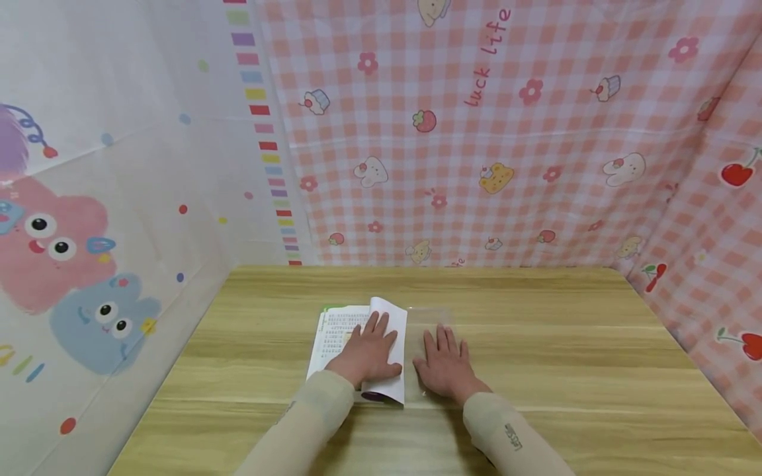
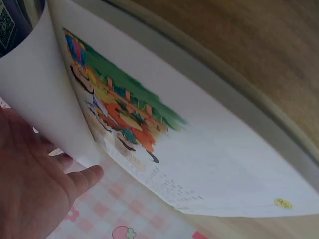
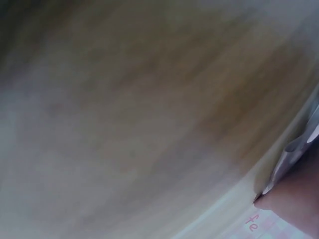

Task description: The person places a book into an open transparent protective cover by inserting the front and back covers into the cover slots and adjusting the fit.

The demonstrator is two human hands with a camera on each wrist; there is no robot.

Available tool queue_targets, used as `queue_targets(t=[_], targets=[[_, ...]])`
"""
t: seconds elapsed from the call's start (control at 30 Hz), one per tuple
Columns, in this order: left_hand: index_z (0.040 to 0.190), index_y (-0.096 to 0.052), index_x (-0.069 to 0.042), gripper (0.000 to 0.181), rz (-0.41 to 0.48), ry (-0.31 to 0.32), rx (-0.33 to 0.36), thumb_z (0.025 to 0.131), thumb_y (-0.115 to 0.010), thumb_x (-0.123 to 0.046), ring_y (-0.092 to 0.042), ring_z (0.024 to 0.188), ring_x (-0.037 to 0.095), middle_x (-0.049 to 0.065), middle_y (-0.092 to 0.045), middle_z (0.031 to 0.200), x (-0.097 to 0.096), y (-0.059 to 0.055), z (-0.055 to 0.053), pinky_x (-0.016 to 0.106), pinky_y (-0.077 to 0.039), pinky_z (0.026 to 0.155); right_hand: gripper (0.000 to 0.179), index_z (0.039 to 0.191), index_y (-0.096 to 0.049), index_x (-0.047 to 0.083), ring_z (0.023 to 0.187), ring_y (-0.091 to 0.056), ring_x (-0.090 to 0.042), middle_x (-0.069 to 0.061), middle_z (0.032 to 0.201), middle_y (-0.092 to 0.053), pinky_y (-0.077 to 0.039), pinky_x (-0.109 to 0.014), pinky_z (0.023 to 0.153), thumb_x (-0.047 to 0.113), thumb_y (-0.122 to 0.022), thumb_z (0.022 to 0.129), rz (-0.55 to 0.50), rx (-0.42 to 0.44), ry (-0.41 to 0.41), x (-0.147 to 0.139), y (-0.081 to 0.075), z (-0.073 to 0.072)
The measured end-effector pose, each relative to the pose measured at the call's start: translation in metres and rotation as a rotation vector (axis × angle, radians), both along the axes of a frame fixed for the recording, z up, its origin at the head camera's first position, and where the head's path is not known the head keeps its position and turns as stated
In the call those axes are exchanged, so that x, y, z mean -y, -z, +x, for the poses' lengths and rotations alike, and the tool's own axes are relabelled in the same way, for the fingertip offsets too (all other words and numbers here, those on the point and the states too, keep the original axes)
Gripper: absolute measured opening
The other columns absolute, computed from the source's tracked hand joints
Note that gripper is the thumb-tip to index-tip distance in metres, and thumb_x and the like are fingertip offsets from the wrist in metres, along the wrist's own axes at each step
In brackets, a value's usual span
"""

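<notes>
A printed book (image 1: 333, 330) lies on the table, its text page face up on the left and a white cover flap (image 1: 395, 344) curling up at the right. My left hand (image 1: 366, 357) lies across the flap with fingers spread and straight. In the left wrist view, that hand is beside the curved white sheet, near a page with a colourful picture (image 2: 119, 112). To the right, a clear plastic sheet (image 1: 424, 318) lies flat, and my right hand (image 1: 445, 367) rests palm down on it, fingers extended. Only part of that hand shows in the right wrist view, beside crumpled clear plastic (image 3: 291, 154).
The wood-grain table (image 1: 565, 370) extends on both sides of the book. A pink checked cloth (image 1: 506, 132) hangs behind it and at the right, and a white cartoon-printed cloth (image 1: 167, 165) hangs at the left.
</notes>
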State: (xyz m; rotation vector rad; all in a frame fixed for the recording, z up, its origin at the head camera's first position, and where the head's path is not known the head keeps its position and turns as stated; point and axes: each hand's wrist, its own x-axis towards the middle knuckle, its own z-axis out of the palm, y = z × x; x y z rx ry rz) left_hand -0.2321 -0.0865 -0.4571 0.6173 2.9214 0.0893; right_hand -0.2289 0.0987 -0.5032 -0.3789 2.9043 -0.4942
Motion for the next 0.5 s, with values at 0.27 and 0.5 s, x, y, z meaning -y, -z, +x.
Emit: queue_targets(t=[0.27, 0.5], targets=[[0.144, -0.053, -0.01, 0.068, -0.006, 0.009, 0.044, 0.087, -0.066, -0.046, -0.016, 0.15, 0.03, 0.014, -0.026, 0.161, 0.001, -0.007, 0.001, 0.056, -0.027, 0.114, 0.066, 0.151, -0.033, -0.004, 0.147, -0.011, -0.045, -0.03, 0.158, -0.018, -0.007, -0.068, 0.113, 0.04, -0.041, 0.103, -0.051, -0.045, -0.006, -0.004, 0.008, -0.004], [0.144, -0.051, -0.007, 0.07, 0.019, -0.006, 0.035, 0.087, -0.067, -0.044, -0.017, 0.149, 0.034, 0.018, -0.025, 0.161, -0.001, -0.007, 0.002, 0.054, -0.031, 0.113, 0.067, 0.147, -0.04, -0.005, 0.146, -0.017, -0.046, -0.03, 0.156, -0.024, -0.009, -0.067, 0.113, 0.045, -0.046, 0.102, -0.068, -0.058, 0.039, 0.001, -0.004, 0.0]])
